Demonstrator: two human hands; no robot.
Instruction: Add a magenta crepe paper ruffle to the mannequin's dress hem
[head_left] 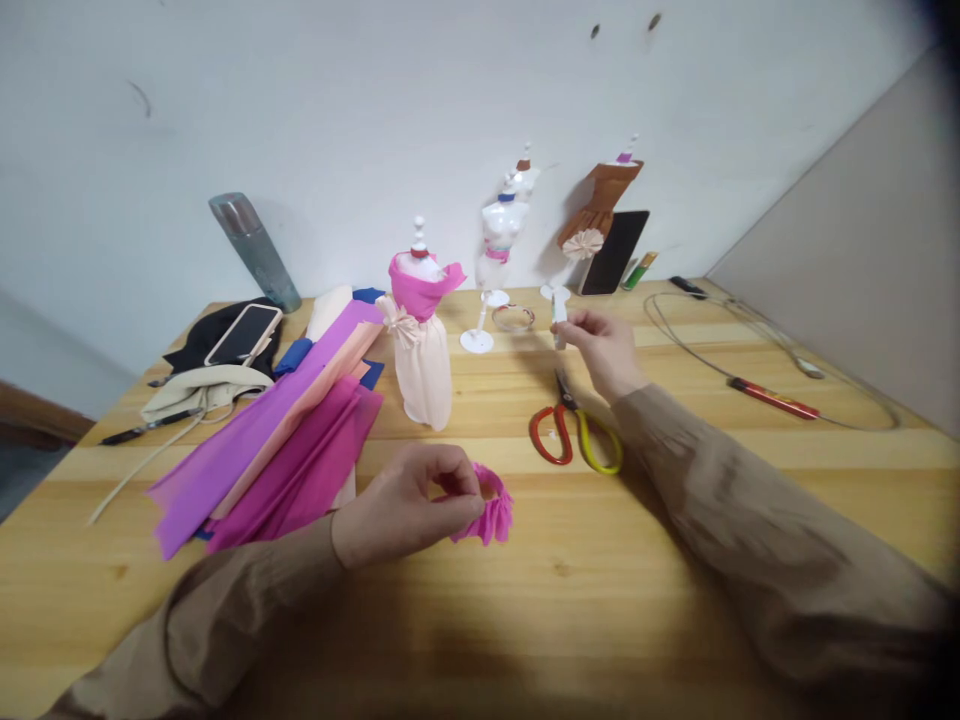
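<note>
The left hand [409, 505] is lying to the near left of the scissors [568, 398], its thumb and forefinger pressing together on a gathered magenta strip [496, 510]. That strip is curving into a loose loop, its ruffled border spreading out between the fingertips and the scissors; whether it is touching the tabletop [570, 610] is staying hard to tell. The right hand [604, 350] is working just beyond the scissors, its thumb and forefinger clamping a small, narrow white piece [559, 322], which is showing too faintly for a surer name. The right sleeve [697, 480] is running along the right of the scissors, just beside their yellow handle.

Left of the scissors, a miniature dress form [424, 370] in magenta and cream is standing upright, and past it coloured fabric pieces [300, 460] are overlapping toward the table's left edge. Farther beyond the scissors, a white display base [477, 342] and a brown-dressed form [600, 205] are standing near the back edge, where the wall [360, 90] is rising. To the right, a red-handled cable [772, 397] is looping before a partition [862, 230]. On the near side of the scissors, plain wood is stretching between the two forearms.
</note>
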